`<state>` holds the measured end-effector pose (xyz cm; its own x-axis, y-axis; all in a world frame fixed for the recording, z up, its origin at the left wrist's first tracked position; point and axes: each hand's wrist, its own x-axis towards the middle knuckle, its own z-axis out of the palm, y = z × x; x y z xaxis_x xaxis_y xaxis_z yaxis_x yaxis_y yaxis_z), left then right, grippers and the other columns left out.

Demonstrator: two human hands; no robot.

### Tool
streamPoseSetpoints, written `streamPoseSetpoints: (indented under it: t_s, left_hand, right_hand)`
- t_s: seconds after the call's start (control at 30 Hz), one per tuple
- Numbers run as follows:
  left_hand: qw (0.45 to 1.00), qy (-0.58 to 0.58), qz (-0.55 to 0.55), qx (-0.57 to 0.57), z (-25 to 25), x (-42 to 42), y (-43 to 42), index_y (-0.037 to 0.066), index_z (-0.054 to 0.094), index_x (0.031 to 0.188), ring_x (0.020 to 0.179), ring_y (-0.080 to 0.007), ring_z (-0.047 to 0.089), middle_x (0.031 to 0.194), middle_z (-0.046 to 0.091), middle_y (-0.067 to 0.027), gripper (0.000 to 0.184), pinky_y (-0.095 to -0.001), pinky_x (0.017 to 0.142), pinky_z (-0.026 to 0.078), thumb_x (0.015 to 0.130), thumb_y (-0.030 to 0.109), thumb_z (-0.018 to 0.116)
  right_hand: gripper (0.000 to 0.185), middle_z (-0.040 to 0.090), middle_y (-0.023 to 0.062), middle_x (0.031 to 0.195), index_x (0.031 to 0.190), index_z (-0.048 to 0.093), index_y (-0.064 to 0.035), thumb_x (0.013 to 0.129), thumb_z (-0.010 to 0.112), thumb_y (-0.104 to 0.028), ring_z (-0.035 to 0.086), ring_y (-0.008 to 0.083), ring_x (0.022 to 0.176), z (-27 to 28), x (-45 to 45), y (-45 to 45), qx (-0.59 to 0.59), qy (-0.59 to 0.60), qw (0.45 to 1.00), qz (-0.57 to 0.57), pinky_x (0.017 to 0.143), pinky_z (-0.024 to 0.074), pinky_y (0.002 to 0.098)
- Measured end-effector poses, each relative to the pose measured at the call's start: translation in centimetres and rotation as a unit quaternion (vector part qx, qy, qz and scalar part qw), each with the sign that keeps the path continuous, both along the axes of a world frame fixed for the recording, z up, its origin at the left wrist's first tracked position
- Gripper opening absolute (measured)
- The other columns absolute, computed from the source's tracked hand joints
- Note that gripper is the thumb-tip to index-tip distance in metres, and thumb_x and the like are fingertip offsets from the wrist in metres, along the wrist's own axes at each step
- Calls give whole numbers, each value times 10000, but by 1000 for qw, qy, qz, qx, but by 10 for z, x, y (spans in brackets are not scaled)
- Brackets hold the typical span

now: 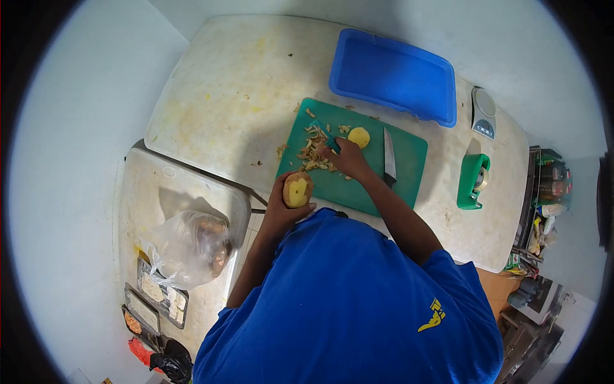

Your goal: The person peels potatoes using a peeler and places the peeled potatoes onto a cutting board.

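Observation:
My left hand (279, 208) is wrapped round a partly peeled potato (297, 191) at the near left edge of the green cutting board (348, 189). Yellow flesh shows in a patch on its brown skin. Over the board, my right hand (345, 158) grips a green-handled peeler (329, 139), its head among the peelings (311, 153). A peeled potato (359, 137) lies just beyond my right hand. To the right of it rests a knife (389, 157) with a black handle, its blade pointing away from me.
A blue tray (393, 77) stands behind the board. At the right are a kitchen scale (484, 112) and a green tape dispenser (472, 182). On the left table sit a clear plastic bag (192, 249) of brown items and several small trays (160, 294).

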<state>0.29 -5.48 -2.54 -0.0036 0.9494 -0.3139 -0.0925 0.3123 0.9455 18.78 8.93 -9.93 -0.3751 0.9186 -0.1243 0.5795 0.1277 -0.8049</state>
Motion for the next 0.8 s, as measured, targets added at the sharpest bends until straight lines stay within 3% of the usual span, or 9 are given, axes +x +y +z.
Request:
streamPoseSetpoints:
  t_s: [0.07, 0.17, 0.27, 0.37, 0.47, 0.57, 0.67, 0.8]
  left_hand:
    - [1000, 6, 0, -4, 0, -2, -1, 56, 381, 1365, 1139, -200, 538, 1233, 534, -114, 811, -323, 963, 462, 688, 83, 825]
    - [1000, 5, 27, 7, -3, -1, -3, 57, 367, 1374, 1144, -198, 537, 1247, 527, -112, 814, -323, 947, 476, 696, 77, 818]
    - [997, -44, 59, -14, -10, -2, -4, 84, 336, 1410, 1107, -195, 548, 1259, 521, -108, 828, -329, 910, 499, 720, 56, 792]
    - [962, -259, 63, -59, 9, -1, -5, 113, 297, 1449, 1056, -193, 561, 1278, 508, -103, 825, -329, 895, 507, 760, 22, 741]
    - [899, -423, 78, -84, 13, -1, -5, 137, 279, 1469, 998, -199, 577, 1283, 501, -97, 819, -318, 900, 505, 783, -4, 703]
    - [919, -390, 44, -49, -3, -3, -4, 127, 287, 1460, 1010, -210, 591, 1284, 494, -87, 797, -333, 922, 503, 792, 11, 705]
    - [951, -299, 39, -63, 12, 4, -1, 75, 323, 1426, 1003, -211, 581, 1272, 514, -114, 761, -384, 938, 493, 787, 82, 736]
    - [969, -235, -12, -71, 2, 0, -2, 60, 337, 1407, 1017, -206, 579, 1185, 527, -96, 757, -395, 925, 503, 775, 66, 754]
  right_hand:
    - [475, 622, 127, 773, 1011, 608, 11, 937, 607, -458, 612, 208, 731, -11, 1, -6, 43, -23, 999, 1, 678, 467, 336]
    - [433, 578, 180, 773, 923, 554, 7, 970, 551, -423, 585, 307, 718, 36, 4, -28, -81, 45, 996, 14, 682, 457, 417]
    - [383, 573, 197, 816, 923, 536, 12, 1003, 501, -360, 571, 325, 740, 51, 9, -53, -96, 101, 990, 26, 689, 440, 442]
    - [341, 569, 162, 849, 965, 541, 21, 1017, 488, -311, 579, 255, 789, 71, 13, -69, -75, 126, 989, 12, 711, 447, 380]
    - [300, 569, 183, 865, 974, 536, 34, 998, 519, -265, 571, 312, 802, 87, 17, -80, -26, 80, 996, 22, 722, 445, 391]
    - [271, 599, 219, 908, 1037, 555, 43, 972, 554, -220, 586, 378, 836, 103, 21, -86, 30, 54, 996, 65, 729, 452, 419]
    - [276, 617, 242, 916, 1095, 569, 36, 955, 573, -201, 597, 413, 839, 120, 22, -86, 59, 61, 992, 90, 714, 449, 452]
    - [293, 633, 241, 908, 1114, 586, 32, 957, 567, -215, 603, 429, 837, 131, 24, -91, 67, 34, 991, 108, 712, 460, 472]
